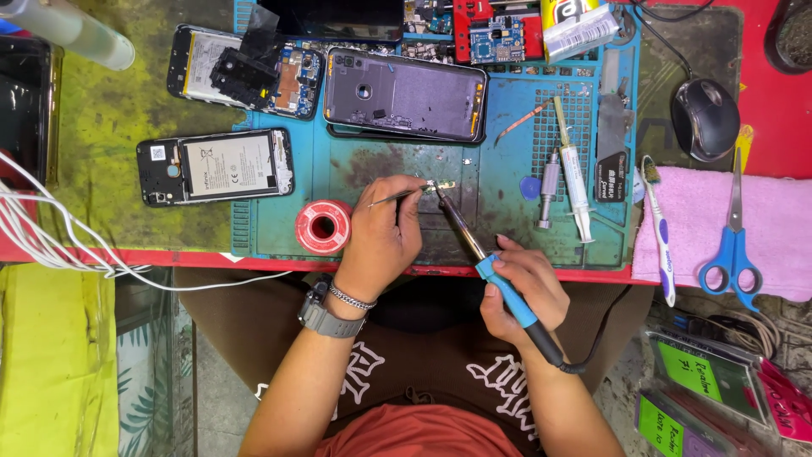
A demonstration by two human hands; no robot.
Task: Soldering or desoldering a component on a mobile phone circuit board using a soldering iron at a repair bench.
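My left hand [382,237] pinches thin metal tweezers [397,197] whose tips reach a small gold-coloured part [441,185] lying on the blue work mat [507,161]. My right hand [524,288] grips a soldering iron [499,283] by its blue handle; its dark metal tip touches the same small part. A watch and a chain bracelet sit on my left wrist. The iron's black cable runs off to the right under the table edge.
A red solder spool [323,227] lies left of my hand. An opened phone [404,95] lies above, two more opened phones [216,167] to the left. Syringes [575,173], a toothbrush [658,224], blue-handled scissors [734,245] on a pink towel and a mouse [705,118] are on the right.
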